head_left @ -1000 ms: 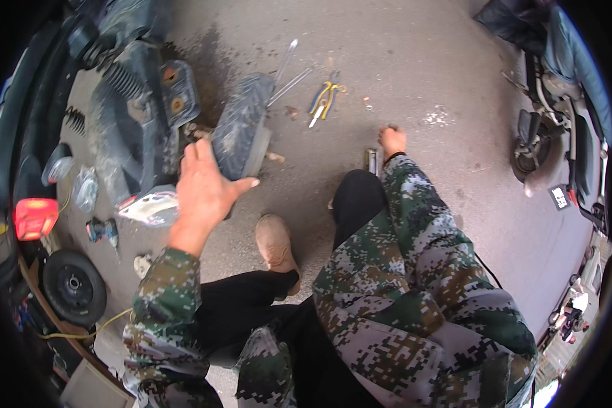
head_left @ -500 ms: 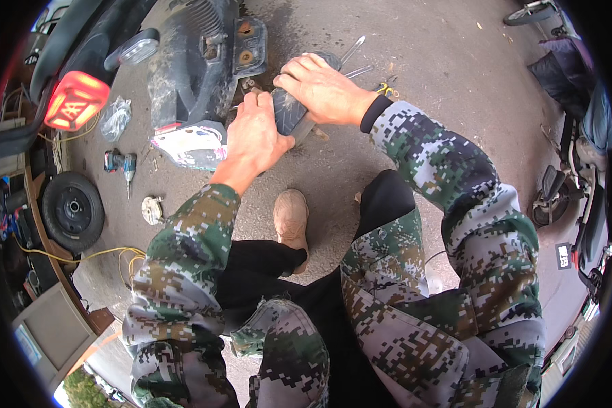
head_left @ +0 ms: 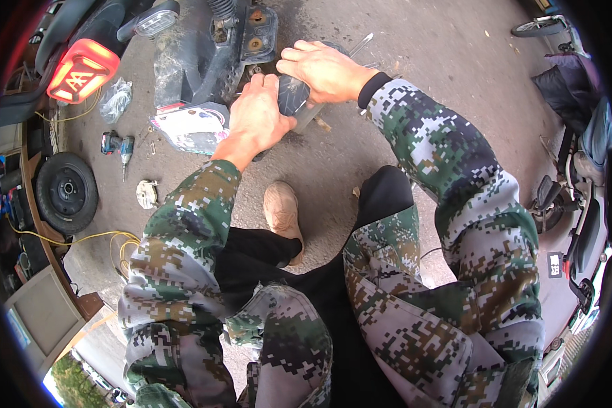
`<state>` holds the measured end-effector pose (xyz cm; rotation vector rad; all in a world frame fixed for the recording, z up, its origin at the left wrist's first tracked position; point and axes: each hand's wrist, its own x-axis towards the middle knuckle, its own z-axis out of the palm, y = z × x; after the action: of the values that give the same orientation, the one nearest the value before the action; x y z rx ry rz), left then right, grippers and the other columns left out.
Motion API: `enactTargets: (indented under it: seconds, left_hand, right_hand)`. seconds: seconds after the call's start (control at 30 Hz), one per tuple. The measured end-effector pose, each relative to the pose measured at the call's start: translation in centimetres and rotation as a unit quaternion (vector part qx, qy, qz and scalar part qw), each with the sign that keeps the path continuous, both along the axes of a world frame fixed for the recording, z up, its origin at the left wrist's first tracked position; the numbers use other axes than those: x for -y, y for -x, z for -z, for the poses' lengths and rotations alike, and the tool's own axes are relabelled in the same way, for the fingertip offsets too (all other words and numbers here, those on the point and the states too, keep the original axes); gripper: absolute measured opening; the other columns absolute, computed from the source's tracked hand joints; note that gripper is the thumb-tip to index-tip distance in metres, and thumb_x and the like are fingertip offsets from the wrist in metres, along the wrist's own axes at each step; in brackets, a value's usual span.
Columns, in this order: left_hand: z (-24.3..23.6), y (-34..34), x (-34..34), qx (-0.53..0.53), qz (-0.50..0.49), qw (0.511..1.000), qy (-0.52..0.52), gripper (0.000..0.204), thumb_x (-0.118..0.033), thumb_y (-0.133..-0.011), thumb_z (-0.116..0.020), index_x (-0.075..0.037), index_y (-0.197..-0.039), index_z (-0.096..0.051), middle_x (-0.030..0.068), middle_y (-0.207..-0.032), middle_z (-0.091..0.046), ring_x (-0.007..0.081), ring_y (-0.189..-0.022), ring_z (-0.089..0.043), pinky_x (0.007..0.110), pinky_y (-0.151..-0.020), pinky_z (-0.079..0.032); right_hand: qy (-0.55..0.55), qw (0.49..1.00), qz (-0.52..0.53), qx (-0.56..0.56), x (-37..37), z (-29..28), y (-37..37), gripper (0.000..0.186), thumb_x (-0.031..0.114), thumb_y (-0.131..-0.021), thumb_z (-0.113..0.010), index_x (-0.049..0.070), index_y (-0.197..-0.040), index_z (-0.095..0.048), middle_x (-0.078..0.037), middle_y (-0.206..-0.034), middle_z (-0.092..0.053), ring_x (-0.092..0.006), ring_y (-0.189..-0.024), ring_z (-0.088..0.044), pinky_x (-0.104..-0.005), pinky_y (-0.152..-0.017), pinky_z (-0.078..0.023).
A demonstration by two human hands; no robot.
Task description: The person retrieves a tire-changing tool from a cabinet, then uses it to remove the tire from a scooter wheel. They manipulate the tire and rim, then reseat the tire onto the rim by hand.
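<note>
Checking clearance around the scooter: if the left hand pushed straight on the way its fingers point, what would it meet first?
Probably the scooter's dark underside just beyond the grey part that the left hand grips; depth is hard to judge.

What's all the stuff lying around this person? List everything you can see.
dark panel: one, grey-black, held in both hands at top centre
scooter body: one, dark, top left
tail light: one, red, upper left
cordless drill: one, blue-black, on the ground at left
small wheel: one, black, left edge
yellow cable: one, lower left
parked scooter: one, dark, right edge
shoe: one, tan, centre
left hand: gripping the panel
right hand: gripping the panel
</note>
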<state>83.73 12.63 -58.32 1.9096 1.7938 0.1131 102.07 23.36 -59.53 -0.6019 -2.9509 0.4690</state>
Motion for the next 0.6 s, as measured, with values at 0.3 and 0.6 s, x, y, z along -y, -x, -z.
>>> enactTargets:
  seconds: [0.3,0.6]
  left_hand:
    - [0.0,0.5,-0.9,0.002,0.001,1.000,-0.015,0.070,-0.028,-0.072,-0.090,0.001,-0.128,-0.058,0.0222,-0.131,-0.061,0.0398,-0.126,-0.061,0.047,-0.106,-0.052]
    - [0.2,0.0,-0.8,-0.005,-0.058,0.998,0.008,0.080,-0.035,-0.073,-0.088,0.006,-0.134,-0.057,0.0262,-0.130,-0.060,0.0405,-0.124,-0.062,0.046,-0.106,-0.053]
  right_hand:
    - [0.012,1.000,0.022,0.018,-0.8,0.1,0.2,0.072,0.016,-0.058,-0.096,0.007,-0.121,-0.064,-0.008,-0.116,-0.064,-0.0332,-0.118,-0.060,-0.0463,-0.103,-0.050]
    - [0.048,0.998,0.043,-0.026,-1.4,0.4,-1.1,0.077,0.009,-0.063,-0.093,0.004,-0.133,-0.062,-0.013,-0.132,-0.060,-0.0362,-0.128,-0.057,-0.0469,-0.112,-0.046]
